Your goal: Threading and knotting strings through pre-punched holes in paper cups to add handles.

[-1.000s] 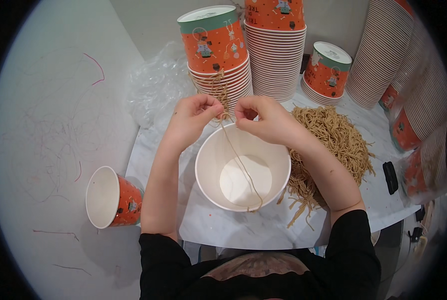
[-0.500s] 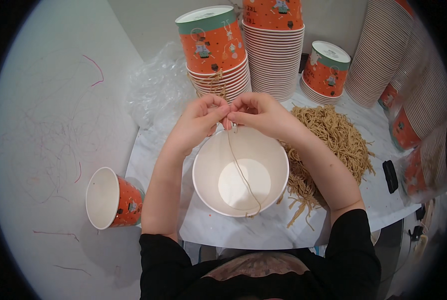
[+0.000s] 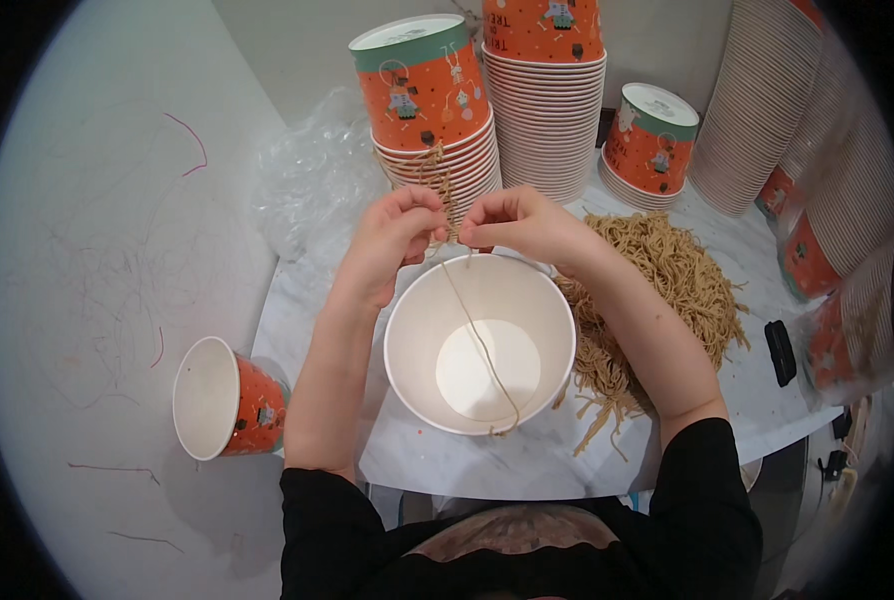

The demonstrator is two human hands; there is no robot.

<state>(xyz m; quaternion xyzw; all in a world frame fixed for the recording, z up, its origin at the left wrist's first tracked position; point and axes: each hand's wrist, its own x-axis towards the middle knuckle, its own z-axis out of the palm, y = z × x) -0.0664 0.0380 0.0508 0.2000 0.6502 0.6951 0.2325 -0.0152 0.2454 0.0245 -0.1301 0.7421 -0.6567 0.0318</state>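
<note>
A round paper bucket (image 3: 417, 345), white inside, stands mouth up on the table in front of me. A thin tan string (image 3: 483, 345) runs across its mouth from my fingers to the near rim, where its end shows. Just beyond the far rim, my left hand (image 3: 397, 240) pinches the string between thumb and fingers. Close beside it, my right hand (image 3: 520, 228) is closed in a pinch on the string as well, at the bucket's far edge. The fingertips hide how the string meets that rim.
Cut tan strings (image 3: 667, 290) lie heaped at right, with more draped on an upside-down stack of orange buckets (image 3: 422, 100). Taller stacks (image 3: 547, 120) stand behind. A bucket (image 3: 257, 408) lies sideways at left. Crumpled clear plastic (image 3: 317, 175) and a black object (image 3: 780, 353) flank the work area.
My hands have moved slightly apart, the left one shifting a little to the left. The string's upper end has shifted left with it. The bucket has barely moved.
</note>
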